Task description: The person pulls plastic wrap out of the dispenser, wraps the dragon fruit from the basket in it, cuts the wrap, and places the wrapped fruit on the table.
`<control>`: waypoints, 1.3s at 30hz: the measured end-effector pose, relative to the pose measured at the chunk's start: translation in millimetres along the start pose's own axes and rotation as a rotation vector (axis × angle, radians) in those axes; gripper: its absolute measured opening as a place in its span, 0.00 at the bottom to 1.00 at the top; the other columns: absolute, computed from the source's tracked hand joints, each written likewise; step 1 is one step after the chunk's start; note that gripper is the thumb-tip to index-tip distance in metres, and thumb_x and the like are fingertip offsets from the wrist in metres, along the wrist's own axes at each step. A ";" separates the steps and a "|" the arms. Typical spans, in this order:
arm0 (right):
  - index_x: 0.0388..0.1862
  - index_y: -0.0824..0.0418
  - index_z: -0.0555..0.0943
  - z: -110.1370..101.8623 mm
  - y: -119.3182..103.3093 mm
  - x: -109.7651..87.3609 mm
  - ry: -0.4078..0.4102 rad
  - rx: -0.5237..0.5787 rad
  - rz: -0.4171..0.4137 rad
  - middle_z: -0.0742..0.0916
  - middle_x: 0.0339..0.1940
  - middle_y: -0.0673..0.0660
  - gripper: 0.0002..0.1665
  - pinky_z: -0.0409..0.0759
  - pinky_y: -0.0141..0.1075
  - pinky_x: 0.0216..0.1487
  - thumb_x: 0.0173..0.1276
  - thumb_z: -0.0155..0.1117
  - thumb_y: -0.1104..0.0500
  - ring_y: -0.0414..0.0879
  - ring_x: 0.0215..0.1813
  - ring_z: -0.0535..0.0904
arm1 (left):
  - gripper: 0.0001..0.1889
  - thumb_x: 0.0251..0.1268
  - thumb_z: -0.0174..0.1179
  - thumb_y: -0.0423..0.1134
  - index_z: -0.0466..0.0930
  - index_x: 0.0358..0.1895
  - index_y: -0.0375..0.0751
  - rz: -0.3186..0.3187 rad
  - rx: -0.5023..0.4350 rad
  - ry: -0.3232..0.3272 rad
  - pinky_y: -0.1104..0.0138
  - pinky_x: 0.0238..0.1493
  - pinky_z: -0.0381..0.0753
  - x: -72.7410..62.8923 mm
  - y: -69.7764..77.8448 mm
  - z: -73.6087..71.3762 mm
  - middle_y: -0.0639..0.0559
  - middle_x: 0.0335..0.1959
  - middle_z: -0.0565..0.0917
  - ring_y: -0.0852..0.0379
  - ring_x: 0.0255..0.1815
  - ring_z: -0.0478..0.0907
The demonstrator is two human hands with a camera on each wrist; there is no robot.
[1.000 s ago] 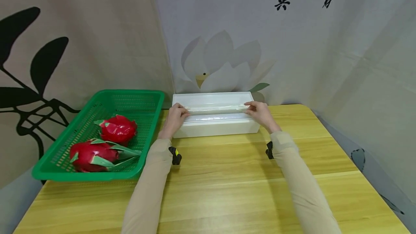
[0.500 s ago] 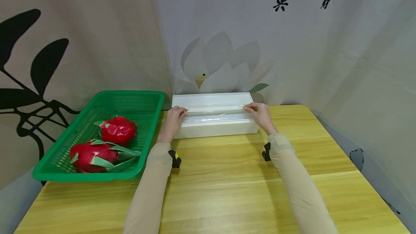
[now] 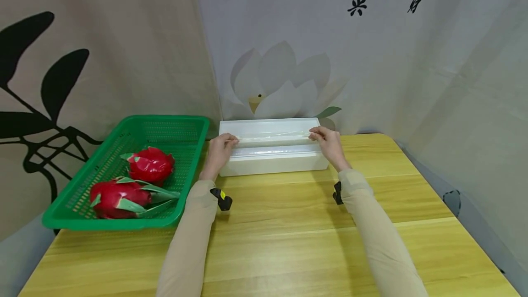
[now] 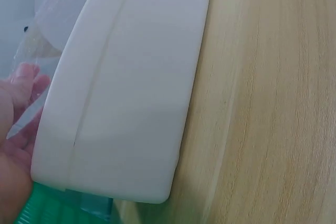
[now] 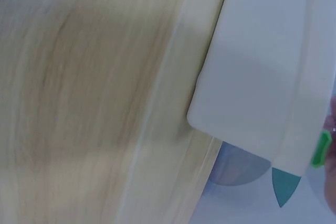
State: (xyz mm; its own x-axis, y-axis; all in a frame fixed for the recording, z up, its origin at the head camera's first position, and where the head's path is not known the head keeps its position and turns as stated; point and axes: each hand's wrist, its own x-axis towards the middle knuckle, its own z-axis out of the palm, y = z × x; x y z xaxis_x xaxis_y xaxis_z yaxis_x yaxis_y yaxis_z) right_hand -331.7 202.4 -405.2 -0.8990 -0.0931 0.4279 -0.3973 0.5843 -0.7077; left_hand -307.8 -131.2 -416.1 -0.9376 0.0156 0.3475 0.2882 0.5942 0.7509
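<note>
A long white cling film dispenser (image 3: 280, 165) sits at the back of the table, its lid (image 3: 268, 126) tipped back. Clear cling film (image 3: 274, 137) stretches across its opening between both hands. At the left end, my left hand (image 3: 220, 151) pinches the film; in the left wrist view, crinkled film (image 4: 39, 40) rises from the fingers beside the dispenser wall. My right hand (image 3: 328, 145) pinches the film at the other end. Only a sliver of that hand shows in the right wrist view, next to a small green piece (image 5: 321, 149) at the dispenser.
A green plastic basket (image 3: 53, 217) stands on the left, close to the left forearm. Two dragon fruits (image 3: 150, 165) lie in it. Behind the wooden table (image 3: 280, 242) hangs a printed cloth (image 3: 284, 22), close behind the dispenser.
The film strip between the hands has lifted slightly and now slopes up toward the right hand. Both hands have shifted only a little and keep their pinch.
</note>
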 end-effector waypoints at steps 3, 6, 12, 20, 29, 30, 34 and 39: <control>0.42 0.71 0.83 0.0 -0.5 -0.3 0.018 -0.008 -0.028 0.88 0.38 0.67 0.11 0.84 0.45 0.46 0.69 0.56 0.66 0.56 0.40 0.85 | 0.11 0.69 0.54 0.40 0.82 0.41 0.35 -0.028 -0.035 0.004 0.54 0.52 0.81 0.1 0.8 -0.1 0.39 0.44 0.85 0.45 0.50 0.82; 0.41 0.70 0.83 -0.7 -1.7 -0.8 0.036 -0.013 -0.035 0.87 0.39 0.67 0.11 0.83 0.46 0.46 0.69 0.56 0.65 0.57 0.42 0.84 | 0.11 0.70 0.53 0.40 0.81 0.42 0.37 -0.045 -0.061 0.013 0.53 0.56 0.79 0.1 2.1 -0.1 0.40 0.45 0.85 0.45 0.54 0.80; 0.41 0.68 0.82 -3.0 -3.2 -0.9 0.048 0.046 -0.003 0.87 0.41 0.66 0.13 0.81 0.47 0.49 0.71 0.55 0.60 0.60 0.47 0.83 | 0.11 0.70 0.52 0.42 0.80 0.42 0.39 -0.053 -0.116 0.026 0.55 0.54 0.80 0.9 5.4 -0.6 0.43 0.42 0.86 0.48 0.49 0.82; 0.46 0.75 0.78 -12.7 -17.9 -0.1 0.003 0.180 -0.017 0.86 0.41 0.73 0.14 0.82 0.48 0.50 0.72 0.51 0.64 0.64 0.42 0.84 | 0.13 0.70 0.53 0.43 0.82 0.45 0.39 -0.049 -0.150 0.070 0.56 0.51 0.82 3.5 12.3 -2.4 0.43 0.40 0.88 0.49 0.42 0.86; 0.48 0.76 0.78 -23.1 -29.8 1.4 -0.066 0.178 0.021 0.85 0.43 0.73 0.15 0.81 0.49 0.51 0.72 0.52 0.65 0.64 0.44 0.84 | 0.13 0.70 0.53 0.40 0.84 0.46 0.37 -0.123 -0.129 0.091 0.60 0.45 0.85 7.5 15.2 -7.1 0.42 0.42 0.87 0.49 0.44 0.85; 0.48 0.75 0.79 -22.1 -26.2 2.6 -0.064 0.174 0.018 0.85 0.43 0.72 0.16 0.81 0.49 0.51 0.72 0.52 0.63 0.63 0.44 0.84 | 0.13 0.70 0.53 0.40 0.84 0.45 0.37 -0.137 -0.127 0.091 0.60 0.45 0.85 7.4 15.6 -7.7 0.42 0.42 0.88 0.49 0.43 0.85; 0.47 0.71 0.80 -18.6 -15.1 5.5 -0.044 0.139 0.006 0.87 0.43 0.69 0.17 0.82 0.46 0.51 0.72 0.52 0.58 0.59 0.44 0.85 | 0.14 0.68 0.56 0.43 0.86 0.41 0.37 -0.167 -0.112 0.103 0.59 0.47 0.84 7.2 17.2 -9.0 0.42 0.38 0.88 0.49 0.41 0.86; 0.46 0.68 0.81 -19.1 -13.3 5.6 -0.016 0.133 0.011 0.87 0.44 0.66 0.17 0.82 0.43 0.54 0.73 0.51 0.57 0.56 0.48 0.84 | 0.15 0.66 0.57 0.47 0.86 0.38 0.39 -0.160 -0.111 0.119 0.55 0.54 0.79 8.0 19.8 -10.2 0.43 0.36 0.89 0.49 0.40 0.86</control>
State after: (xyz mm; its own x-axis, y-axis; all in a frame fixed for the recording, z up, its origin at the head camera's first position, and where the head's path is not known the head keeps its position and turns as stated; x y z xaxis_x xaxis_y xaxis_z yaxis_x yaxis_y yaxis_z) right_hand -327.9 209.5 -382.6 -0.9059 -0.1002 0.4114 -0.4070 0.4737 -0.7810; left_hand -307.5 -127.5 -392.7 -0.9453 -0.1711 0.2778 0.1633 0.4888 0.8570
